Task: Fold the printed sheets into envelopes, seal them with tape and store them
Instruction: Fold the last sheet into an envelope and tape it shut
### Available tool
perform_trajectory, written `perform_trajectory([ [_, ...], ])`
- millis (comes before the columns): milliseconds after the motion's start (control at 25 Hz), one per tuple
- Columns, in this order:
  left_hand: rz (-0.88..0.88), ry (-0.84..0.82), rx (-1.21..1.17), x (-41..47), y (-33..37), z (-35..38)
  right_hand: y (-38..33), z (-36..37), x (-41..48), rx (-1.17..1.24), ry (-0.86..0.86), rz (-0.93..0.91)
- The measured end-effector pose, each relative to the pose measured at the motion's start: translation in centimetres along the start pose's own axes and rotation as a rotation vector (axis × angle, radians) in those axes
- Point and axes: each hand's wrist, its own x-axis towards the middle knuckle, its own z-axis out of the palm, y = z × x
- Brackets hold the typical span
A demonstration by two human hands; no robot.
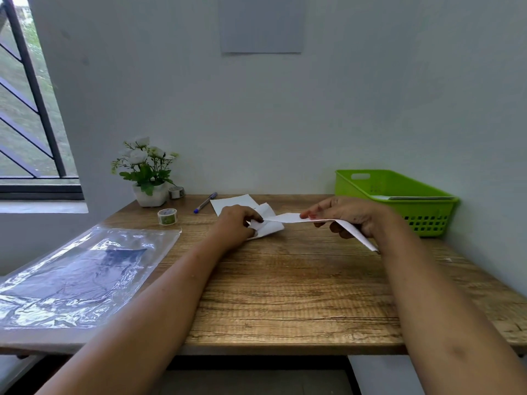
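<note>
Wooden desk, sheet between both hands' fingers

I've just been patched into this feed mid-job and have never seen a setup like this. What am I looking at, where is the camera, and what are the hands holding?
There is no machine here: a person works with two bare hands. The single picture comes from a wide-angle camera worn on the head, looking forward and down, so both arms reach in from the bottom edge. The left hand and right hand each pinch one end of a partly folded white sheet over the wooden table. Behind it lie a flat sheet and a pen. Further left are a nearer tape roll, a second tape roll, a potted flower and a clear plastic sleeve. At the right, a green basket holds some paper.
</note>
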Motion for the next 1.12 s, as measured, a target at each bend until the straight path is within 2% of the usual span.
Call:
perform_trajectory([
  [320,0.076,0.020,0.051,0.1,1.6,0.3,0.1,2.4,2.2,0.016,0.102,-0.037],
  [520,0.175,-0.015,0.067,-0.4,2.8,0.5,0.2,2.5,2.1,-0.051,-0.030,-0.070],
  [600,0.221,-0.023,0.055,-0.6,3.3,0.8,0.3,2.7,2.2,-0.056,-0.013,-0.070],
  [760,0.303,-0.004,0.098,-0.6,3.4,1.2,0.4,3.5,2.8,0.035,0.232,0.004],
  [840,0.309,-0.009,0.124,-0.6,3.5,1.3,0.6,4.0,3.4,-0.043,0.389,0.021],
  [920,0.304,-0.007,0.140,-0.7,3.6,1.3,0.6,4.2,3.8,-0.134,0.445,0.031],
  [1000,0.300,0.009,0.156,-0.6,3.6,1.3,0.1,3.9,3.4,-0.099,0.326,0.049],
  [1120,0.256,0.032,0.181,-0.4,3.3,1.1,-0.9,2.4,1.3,0.092,0.044,0.094],
])
